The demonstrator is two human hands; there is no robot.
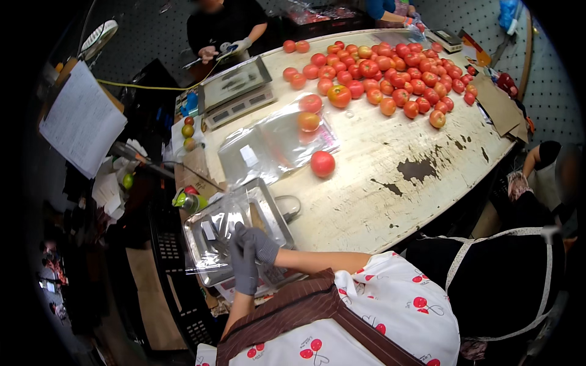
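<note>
My left hand (245,268) and my right hand (262,245), both in grey gloves, are together over a shiny metal tray (274,213) at the table's near left. Their fingers are closed at the edge of a clear plastic bag (226,222) with a small white label, which spreads over the tray. The exact grip of each hand is partly hidden where they overlap. Just beyond the tray lie more clear plastic bags (262,146), flat on the table. A single red tomato (322,163) sits beside them, apart from both hands.
Many loose tomatoes (397,73) cover the table's far side. A scale (238,91) stands at the far left, near a person (226,30) in black. Papers (82,119) hang at left above a black crate (177,287). Another person (506,274) is close on my right.
</note>
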